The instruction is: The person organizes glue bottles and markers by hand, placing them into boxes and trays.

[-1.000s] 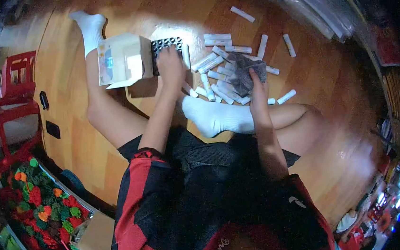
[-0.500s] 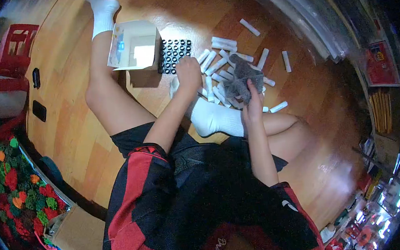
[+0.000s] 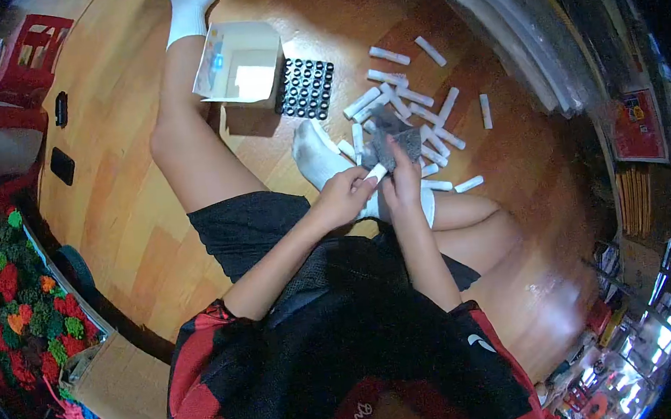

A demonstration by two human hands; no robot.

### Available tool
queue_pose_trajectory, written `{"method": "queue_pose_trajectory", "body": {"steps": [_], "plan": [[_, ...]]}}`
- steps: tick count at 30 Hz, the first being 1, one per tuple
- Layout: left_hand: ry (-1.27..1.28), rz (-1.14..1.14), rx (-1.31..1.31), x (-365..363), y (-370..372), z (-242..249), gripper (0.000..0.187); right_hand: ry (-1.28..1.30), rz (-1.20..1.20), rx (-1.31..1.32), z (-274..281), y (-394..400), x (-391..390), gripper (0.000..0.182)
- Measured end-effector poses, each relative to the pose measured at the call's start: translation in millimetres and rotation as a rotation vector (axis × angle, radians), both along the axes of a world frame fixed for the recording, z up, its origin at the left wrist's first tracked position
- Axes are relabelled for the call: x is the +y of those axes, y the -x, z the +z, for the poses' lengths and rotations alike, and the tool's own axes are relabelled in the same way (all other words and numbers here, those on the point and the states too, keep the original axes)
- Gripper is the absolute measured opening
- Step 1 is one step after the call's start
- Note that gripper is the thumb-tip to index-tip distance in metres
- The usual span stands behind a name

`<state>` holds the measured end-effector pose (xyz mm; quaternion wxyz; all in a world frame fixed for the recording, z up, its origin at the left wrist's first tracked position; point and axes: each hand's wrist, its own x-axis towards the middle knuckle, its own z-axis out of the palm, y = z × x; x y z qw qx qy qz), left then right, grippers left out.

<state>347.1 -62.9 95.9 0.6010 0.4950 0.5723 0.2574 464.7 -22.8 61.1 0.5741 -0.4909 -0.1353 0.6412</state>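
Note:
My left hand (image 3: 343, 199) is closed on one end of a short white tube (image 3: 378, 172), held in front of my lap. The tube's other end meets a grey cloth (image 3: 404, 138), which my right hand (image 3: 404, 179) grips with the thumb on top. Beyond the cloth, several loose white tubes (image 3: 447, 106) lie scattered on the wooden floor. A black rack (image 3: 307, 89) with rows of round holes lies to the left of them. Beside the rack is an open box (image 3: 272, 51) with a white inside.
My socked foot (image 3: 316, 157) lies between the rack and my hands, with my other leg (image 3: 185, 135) stretched out at left. A dark phone (image 3: 63, 165) rests on the floor at far left. Plastic-wrapped sheets (image 3: 508, 39) line the right, and a cardboard box (image 3: 124, 391) stands lower left.
My left hand has come back from beside the rack to the cloth, now with a white tube in it. My right hand and the cloth have shifted slightly left.

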Motion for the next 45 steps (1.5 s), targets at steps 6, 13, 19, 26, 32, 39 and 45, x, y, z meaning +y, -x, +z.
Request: {"method": "queue_pose_trajectory", "body": {"steps": [6, 13, 19, 26, 32, 39, 45], "plan": [[-0.314, 0.286, 0.193, 19, 52, -15, 0.028, 0.077, -0.2, -0.101, 0, -63, 22, 0.026], [-0.752, 0.136, 0.762, 125, 71, -1, 0.014, 0.023, -0.241, -0.436, -4, -117, 10, 0.029], [-0.84, -0.112, 1.001, 172, 65, -25, 0.01, 0.008, -0.281, -0.397, -18, -115, 18, 0.028], [-0.782, -0.303, 1.146, 190, 52, -30, 0.012, 0.068, -0.304, -0.145, -18, -115, 34, 0.026], [-0.837, -0.572, 1.105, 209, 46, -36, 0.013, 0.124, -0.255, -0.14, -36, -119, 34, 0.029], [-0.707, -0.436, 0.895, 207, 43, -24, 0.015, 0.134, -0.302, -0.138, -24, -113, 40, 0.03], [-0.398, -0.15, 0.87, 191, 43, -46, 0.03, 0.082, -0.188, -0.237, -28, -112, 37, 0.029]]}}
